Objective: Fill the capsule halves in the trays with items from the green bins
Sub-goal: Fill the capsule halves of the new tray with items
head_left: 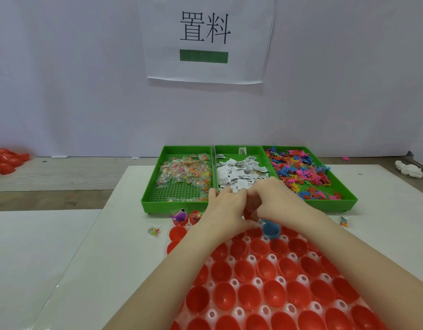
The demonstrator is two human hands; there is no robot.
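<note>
Both hands (251, 206) meet, fingers curled, just above red capsule halves (251, 267)

We reach both bare forearms forward, our left hand (226, 210) and right hand (275, 201) meeting knuckle to knuckle, fingers curled inward; whether they pinch anything between them is hidden from us.

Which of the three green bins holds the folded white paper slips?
The middle bin, between the bin of clear candy-coloured packets and the bin of bright plastic figures.
</note>
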